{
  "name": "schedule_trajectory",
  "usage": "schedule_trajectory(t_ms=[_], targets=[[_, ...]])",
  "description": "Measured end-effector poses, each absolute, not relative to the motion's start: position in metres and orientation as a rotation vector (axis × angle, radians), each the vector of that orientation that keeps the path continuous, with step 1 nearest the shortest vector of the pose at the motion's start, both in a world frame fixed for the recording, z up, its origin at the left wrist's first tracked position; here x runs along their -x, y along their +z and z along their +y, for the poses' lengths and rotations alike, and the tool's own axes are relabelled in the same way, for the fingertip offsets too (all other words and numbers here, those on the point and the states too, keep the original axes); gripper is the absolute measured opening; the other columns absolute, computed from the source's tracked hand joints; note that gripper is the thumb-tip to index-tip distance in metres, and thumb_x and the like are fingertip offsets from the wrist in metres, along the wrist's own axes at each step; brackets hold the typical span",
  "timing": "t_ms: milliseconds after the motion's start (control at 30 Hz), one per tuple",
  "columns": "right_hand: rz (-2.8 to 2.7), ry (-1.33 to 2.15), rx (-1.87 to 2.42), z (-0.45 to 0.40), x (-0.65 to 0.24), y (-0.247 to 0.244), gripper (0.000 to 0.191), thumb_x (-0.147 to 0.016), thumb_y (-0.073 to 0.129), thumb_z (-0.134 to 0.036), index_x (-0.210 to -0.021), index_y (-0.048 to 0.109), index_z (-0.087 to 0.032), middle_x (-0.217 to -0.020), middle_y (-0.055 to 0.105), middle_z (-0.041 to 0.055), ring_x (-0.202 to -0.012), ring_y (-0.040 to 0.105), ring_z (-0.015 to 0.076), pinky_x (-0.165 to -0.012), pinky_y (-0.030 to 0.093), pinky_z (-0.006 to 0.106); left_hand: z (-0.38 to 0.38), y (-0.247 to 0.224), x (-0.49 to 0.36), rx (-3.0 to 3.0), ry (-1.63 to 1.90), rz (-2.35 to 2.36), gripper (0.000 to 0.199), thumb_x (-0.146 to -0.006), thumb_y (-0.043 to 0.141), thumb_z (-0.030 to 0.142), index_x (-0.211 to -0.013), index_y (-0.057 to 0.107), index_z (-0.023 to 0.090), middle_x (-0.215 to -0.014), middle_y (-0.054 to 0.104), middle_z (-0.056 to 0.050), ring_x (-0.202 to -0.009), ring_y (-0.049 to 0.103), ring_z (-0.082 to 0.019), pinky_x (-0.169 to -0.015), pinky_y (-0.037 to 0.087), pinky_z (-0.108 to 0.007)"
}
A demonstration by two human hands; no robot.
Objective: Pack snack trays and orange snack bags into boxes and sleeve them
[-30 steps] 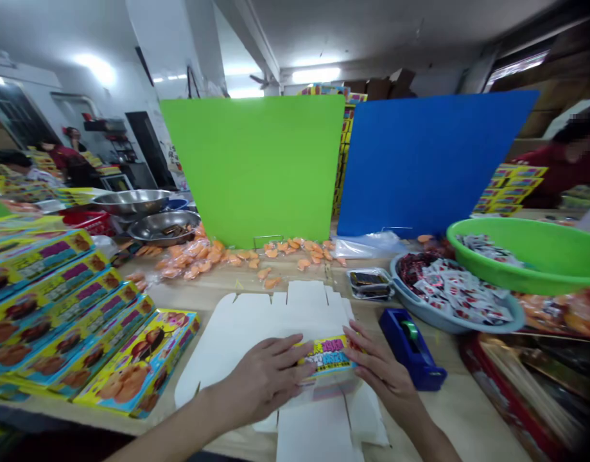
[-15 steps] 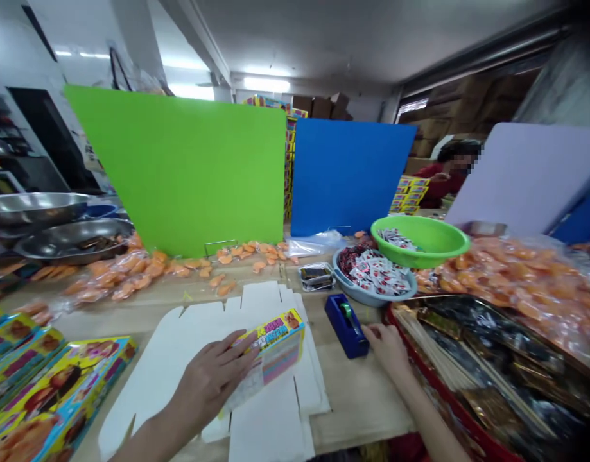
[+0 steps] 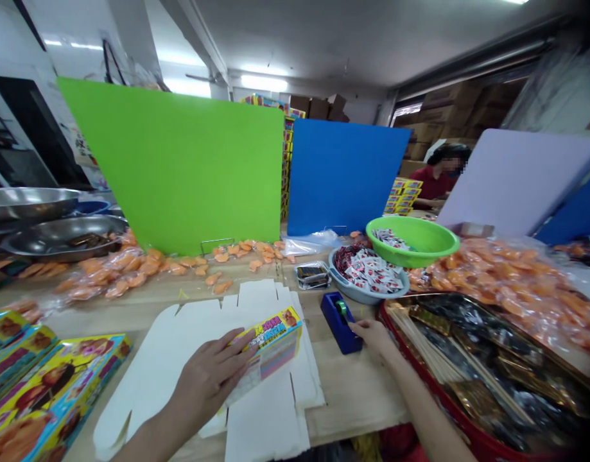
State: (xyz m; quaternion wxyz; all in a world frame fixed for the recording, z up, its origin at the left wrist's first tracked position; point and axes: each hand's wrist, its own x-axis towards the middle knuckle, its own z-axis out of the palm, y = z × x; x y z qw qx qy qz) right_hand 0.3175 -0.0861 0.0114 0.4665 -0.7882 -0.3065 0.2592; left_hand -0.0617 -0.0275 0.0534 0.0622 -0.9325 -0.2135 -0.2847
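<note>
My left hand [image 3: 208,371] lies over a small printed carton [image 3: 277,339], thumb and fingers closed on its near end. The carton has a yellow, pink and blue top and stands on a stack of flat white cardboard blanks [image 3: 263,410]. To its right is a blue tape dispenser [image 3: 340,324] with a green-looking roll. My right hand [image 3: 375,337] is at the dispenser's near end, thumb and fingertips pinched together against its edge. Whatever is between those fingertips is too small to make out.
Filled cartons [image 3: 58,391] lie left. Orange packets [image 3: 112,273] run along the back, with more [image 3: 506,276] at right. A blue bowl [image 3: 338,282] of sachets, a green bowl [image 3: 434,240] and a red tray [image 3: 415,359] of sticks stand right. A person [image 3: 436,179] sits behind.
The view has shifted slightly. My right hand's fingertips have closed in on the dispenser's near end. The left hand stays on the carton.
</note>
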Motion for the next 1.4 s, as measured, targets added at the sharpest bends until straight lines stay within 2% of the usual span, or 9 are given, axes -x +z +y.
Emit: schedule_trajectory(t_ms=[133, 300, 467, 667, 900, 1000, 1167, 1267, 1400], targets=[[-0.662, 0.697, 1.866, -0.086, -0.311, 0.009, 0.020, -0.040, 0.072, -0.027, -0.041, 0.055, -0.017, -0.042, 0.052, -0.0011, -0.047, 0.046, 0.0131, -0.049, 0.035, 0.026, -0.028, 0.058, 0.061, 2.804, -0.857, -0.614, 0.035, -0.088, 0.045, 0.027, -0.123, 0.051, 0.029, -0.125, 0.055, 0.001, -0.119, 0.048, -0.017, -0.082, 0.050, -0.026], [-0.463, 0.766, 1.677, -0.093, -0.302, 0.005, 0.029, -0.044, 0.069, -0.042, -0.052, 0.053, -0.019, -0.053, 0.055, -0.0007, -0.049, 0.048, 0.0130, -0.045, 0.040, 0.025, -0.031, 0.065, 0.059, 2.783, -0.934, -0.594, 0.034, -0.088, 0.045, 0.025, -0.120, 0.053, 0.028, -0.122, 0.058, 0.000, -0.117, 0.050, -0.016, -0.081, 0.049, -0.024], [-0.368, 0.742, 1.431, -0.112, -0.290, 0.001, 0.038, -0.043, 0.073, -0.047, -0.059, 0.052, -0.021, -0.061, 0.051, -0.0034, -0.060, 0.050, 0.0134, -0.056, 0.050, 0.027, -0.032, 0.064, 0.058, 2.780, -0.908, -0.601, 0.031, -0.089, 0.044, 0.025, -0.118, 0.055, 0.027, -0.123, 0.057, 0.000, -0.117, 0.050, -0.017, -0.079, 0.050, -0.025], [-0.300, 0.762, 1.314, -0.128, -0.275, -0.022, 0.042, -0.036, 0.079, -0.046, -0.058, 0.055, -0.019, -0.062, 0.056, -0.0002, -0.065, 0.056, 0.0180, -0.067, 0.052, 0.034, -0.032, 0.061, 0.057, 2.794, -0.914, -0.670, 0.032, -0.089, 0.043, 0.028, -0.120, 0.053, 0.029, -0.123, 0.058, 0.001, -0.117, 0.050, -0.016, -0.080, 0.049, -0.025], [-0.334, 0.780, 1.343, -0.135, -0.263, -0.030, 0.038, -0.040, 0.080, -0.043, -0.054, 0.055, -0.018, -0.055, 0.054, -0.0018, -0.055, 0.051, 0.0136, -0.054, 0.046, 0.026, -0.036, 0.055, 0.048, 2.689, -0.875, -0.847, 0.032, -0.088, 0.045, 0.032, -0.117, 0.056, 0.029, -0.122, 0.058, 0.002, -0.114, 0.052, -0.018, -0.082, 0.051, -0.029], [-0.405, 0.876, 1.309, -0.138, -0.234, -0.007, 0.035, -0.049, 0.078, -0.043, -0.063, 0.059, -0.017, -0.053, 0.051, -0.0034, -0.049, 0.044, 0.0099, -0.044, 0.036, 0.021, -0.044, 0.055, 0.038, 2.632, -0.890, -0.891, 0.029, -0.088, 0.045, 0.030, -0.112, 0.059, 0.027, -0.121, 0.059, 0.002, -0.110, 0.055, -0.020, -0.075, 0.052, -0.030], [-0.556, 1.078, 1.120, -0.121, -0.170, 0.052, 0.034, -0.056, 0.078, -0.041, -0.074, 0.062, -0.016, -0.057, 0.052, -0.0027, -0.051, 0.042, 0.0080, -0.045, 0.032, 0.019, -0.055, 0.056, 0.023, 2.595, -0.889, -1.024, 0.029, -0.088, 0.044, 0.023, -0.112, 0.059, 0.024, -0.121, 0.059, -0.002, -0.110, 0.054, -0.023, -0.076, 0.050, -0.034], [-0.657, 1.118, 1.026, -0.099, -0.142, 0.067, 0.035, -0.061, 0.075, -0.042, -0.076, 0.059, -0.015, -0.056, 0.052, -0.0032, -0.049, 0.041, 0.0072, -0.044, 0.030, 0.019, -0.057, 0.056, 0.021, 2.609, -0.872, -1.040, 0.030, -0.086, 0.045, 0.020, -0.113, 0.058, 0.022, -0.121, 0.059, -0.003, -0.111, 0.053, -0.023, -0.075, 0.049, -0.035], [-0.710, 1.119, 0.996, -0.078, -0.124, 0.059, 0.049, -0.063, 0.074, -0.038, -0.098, 0.046, -0.018, -0.054, 0.054, -0.0058, -0.045, 0.043, 0.0087, -0.040, 0.030, 0.018, -0.057, 0.055, 0.021, 2.615, -0.887, -1.056, 0.029, -0.086, 0.046, 0.019, -0.111, 0.058, 0.023, -0.121, 0.059, -0.003, -0.111, 0.053, -0.024, -0.075, 0.049, -0.036]])
